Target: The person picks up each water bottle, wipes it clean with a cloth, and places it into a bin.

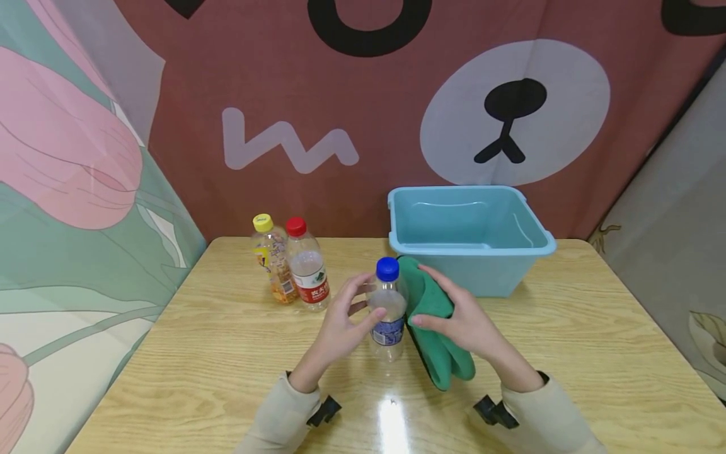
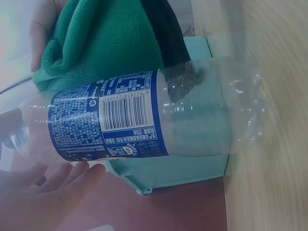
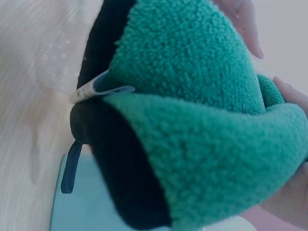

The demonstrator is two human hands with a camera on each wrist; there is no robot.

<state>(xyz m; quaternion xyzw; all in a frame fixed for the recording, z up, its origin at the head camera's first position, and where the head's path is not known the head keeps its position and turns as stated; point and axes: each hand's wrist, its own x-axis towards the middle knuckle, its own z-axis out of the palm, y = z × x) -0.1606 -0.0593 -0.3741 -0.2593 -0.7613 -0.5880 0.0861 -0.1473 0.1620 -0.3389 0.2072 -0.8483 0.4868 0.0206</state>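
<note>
Watching from the head view, the left hand (image 1: 340, 325) curls round the upright blue-capped bottle (image 1: 388, 334), and the right hand (image 1: 471, 318) grips the green cloth (image 1: 445, 356) just beside it, the tub (image 1: 476, 274) behind! A red-capped bottle (image 1: 311, 287) and a yellow-capped bottle (image 1: 278, 271) stand left. Left wrist now: thumb (image 2: 8, 127) across the neck, label (image 2: 108, 115) showing. Right wrist: the cloth's folded, black edge (image 3: 132, 178) and pale tag (image 3: 86, 91) visible.

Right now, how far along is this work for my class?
Done: nothing clearly; the blue bin shows no contents.
In hand: the left grip is at the blue-capped bottle; the right grip holds the green cloth beside it.
Left: possibly the yellow-capped bottle and red-capped bottle, standing together farther left.
</note>
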